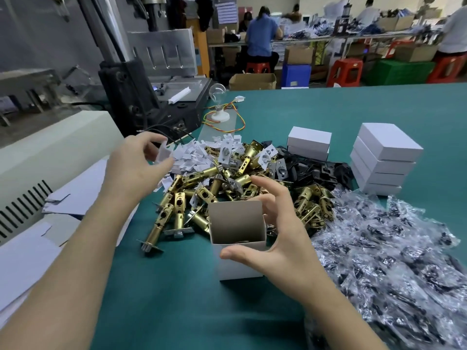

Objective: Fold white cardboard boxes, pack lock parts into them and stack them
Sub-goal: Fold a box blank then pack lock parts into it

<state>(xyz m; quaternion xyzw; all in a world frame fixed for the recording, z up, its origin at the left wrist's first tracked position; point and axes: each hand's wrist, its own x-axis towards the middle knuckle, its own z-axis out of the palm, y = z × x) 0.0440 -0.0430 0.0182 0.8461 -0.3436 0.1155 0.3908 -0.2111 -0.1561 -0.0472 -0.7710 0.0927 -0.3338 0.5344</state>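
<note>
An open white cardboard box (237,238) stands upright on the green table, mouth up. My right hand (275,231) grips it, thumb across the front wall and fingers behind the far edge. My left hand (136,162) hovers up and to the left, pinching a small white cardboard insert (163,154) between thumb and fingers. A heap of brass latch bolts (214,188) lies behind the box. Beyond it lie white inserts (192,155) and black plates (310,165). Closed white boxes are stacked at the right (381,160) and in a lower stack (309,142).
Clear bags of dark screws (394,251) cover the table's right side. Flat box blanks (73,193) lie at the left beside a beige machine (45,152). A black press (151,92) and a bulb on a socket (217,107) stand behind. People work at far benches.
</note>
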